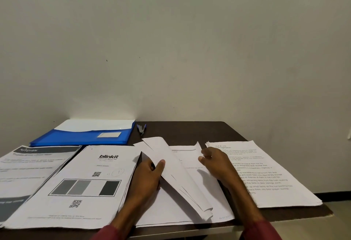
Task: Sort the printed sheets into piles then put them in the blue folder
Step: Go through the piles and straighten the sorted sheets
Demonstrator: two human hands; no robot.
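Printed sheets lie in piles on a dark table [190, 129]. A "KITCHEN" pile [28, 169] is at the far left, a "blinkit" pile [79, 182] beside it. In the middle pile [171, 207] my left hand [148, 179] grips a lifted, curling bunch of sheets [178, 175], thumb on top. My right hand [216, 161] rests on that pile's right side, fingers bent against the paper. A text pile [269, 175] lies at the right. The blue folder [83, 135] lies at the back left with a white sheet in it.
A small stapler [141, 128] with blue trim lies behind the middle pile, right of the folder. A plain wall stands directly behind the table. The table's right edge ends near the text pile; floor shows beyond it.
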